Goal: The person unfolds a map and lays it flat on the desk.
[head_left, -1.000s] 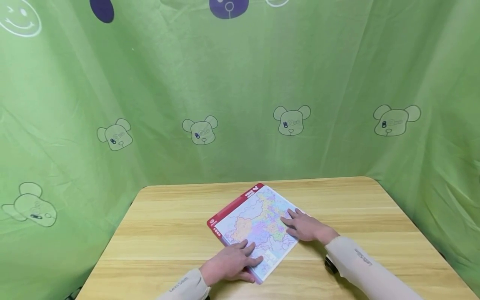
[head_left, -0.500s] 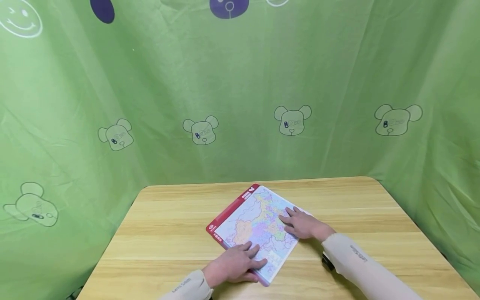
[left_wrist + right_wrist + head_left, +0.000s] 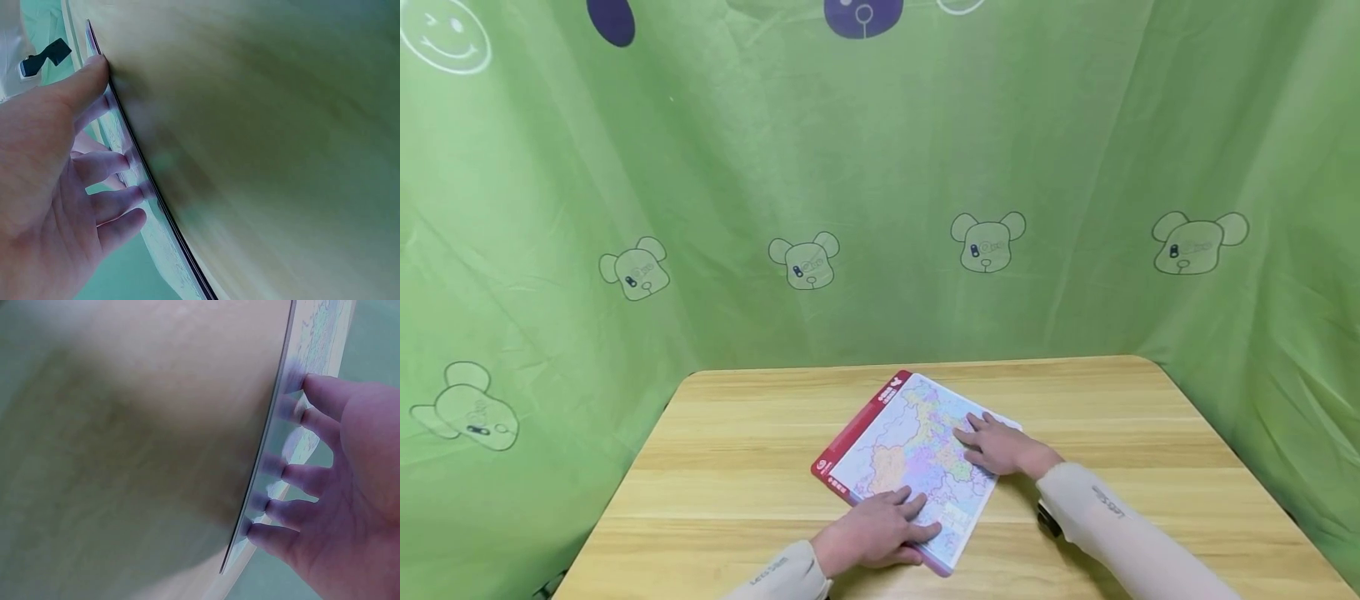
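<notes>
A thin map board point(image 3: 887, 437) lies turned at an angle on the wooden table, with a red strip along its far left side and a pastel map printed on white. My left hand point(image 3: 874, 529) rests on its near left edge with fingers spread over the map. In the left wrist view, the thumb point(image 3: 94, 75) is right at the board's dark edge and the fingertips touch the glossy top. Toward the right side, my right hand point(image 3: 1000, 446) lies with spread fingers on the map. The right wrist view shows its fingertips point(image 3: 256, 531) on the shiny surface near the edge.
The pale wooden table point(image 3: 722, 450) extends around the board on all sides. Behind it and to both sides hangs a green curtain point(image 3: 887, 317) printed with bear heads. A dark band point(image 3: 1048, 521) is on the right wrist, below a light sleeve point(image 3: 1112, 525).
The map board has turned a little counterclockwise: its far corner has shifted left and its near corner right. My left hand has slid right with it, and my right hand slightly left.
</notes>
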The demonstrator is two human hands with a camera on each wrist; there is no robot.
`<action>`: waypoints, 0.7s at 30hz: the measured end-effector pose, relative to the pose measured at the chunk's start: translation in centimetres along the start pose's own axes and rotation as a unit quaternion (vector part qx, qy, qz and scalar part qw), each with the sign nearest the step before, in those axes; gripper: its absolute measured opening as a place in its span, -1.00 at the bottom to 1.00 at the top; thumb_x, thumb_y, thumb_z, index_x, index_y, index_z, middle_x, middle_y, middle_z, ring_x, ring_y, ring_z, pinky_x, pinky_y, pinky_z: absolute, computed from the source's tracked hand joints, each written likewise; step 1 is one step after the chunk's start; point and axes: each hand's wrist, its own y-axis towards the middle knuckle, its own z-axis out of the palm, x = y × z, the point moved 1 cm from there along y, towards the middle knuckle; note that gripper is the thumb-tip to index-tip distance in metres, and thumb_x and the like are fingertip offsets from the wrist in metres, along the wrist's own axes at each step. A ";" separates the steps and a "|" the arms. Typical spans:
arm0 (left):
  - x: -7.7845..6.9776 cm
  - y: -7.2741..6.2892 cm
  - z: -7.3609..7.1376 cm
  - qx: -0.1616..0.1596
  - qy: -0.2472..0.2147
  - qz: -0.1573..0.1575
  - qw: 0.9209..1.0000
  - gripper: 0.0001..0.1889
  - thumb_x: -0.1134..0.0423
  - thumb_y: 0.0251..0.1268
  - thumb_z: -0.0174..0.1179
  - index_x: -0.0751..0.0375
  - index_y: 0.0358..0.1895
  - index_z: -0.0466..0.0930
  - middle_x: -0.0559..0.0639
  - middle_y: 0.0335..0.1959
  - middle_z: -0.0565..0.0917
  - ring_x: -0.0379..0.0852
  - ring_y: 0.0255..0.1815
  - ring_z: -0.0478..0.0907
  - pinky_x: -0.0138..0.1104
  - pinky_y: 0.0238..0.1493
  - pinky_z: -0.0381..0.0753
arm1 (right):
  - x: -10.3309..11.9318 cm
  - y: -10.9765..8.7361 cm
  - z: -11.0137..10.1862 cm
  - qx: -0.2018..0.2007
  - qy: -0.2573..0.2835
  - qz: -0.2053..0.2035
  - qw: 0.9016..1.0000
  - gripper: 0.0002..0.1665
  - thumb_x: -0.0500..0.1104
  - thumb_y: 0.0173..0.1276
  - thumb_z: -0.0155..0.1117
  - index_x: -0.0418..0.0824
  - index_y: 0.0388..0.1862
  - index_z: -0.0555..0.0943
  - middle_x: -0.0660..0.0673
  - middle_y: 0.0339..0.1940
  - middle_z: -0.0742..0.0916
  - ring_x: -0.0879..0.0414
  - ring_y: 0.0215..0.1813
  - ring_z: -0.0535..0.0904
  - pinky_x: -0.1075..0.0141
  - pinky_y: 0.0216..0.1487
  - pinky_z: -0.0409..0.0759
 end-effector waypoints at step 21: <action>-0.7 0.6 -0.4 0.010 -0.008 0.008 1.000 -0.47 -0.23 0.39 -0.15 -0.37 0.41 0.19 -0.01 0.41 0.28 0.06 0.35 0.27 -0.29 0.31 0.29 | 0.5 1.2 0.0 -0.004 -0.013 -0.012 1.000 -0.45 -0.03 0.48 -0.01 -0.25 0.36 0.36 -0.54 0.36 0.24 -0.57 0.32 0.07 -0.27 0.30 0.12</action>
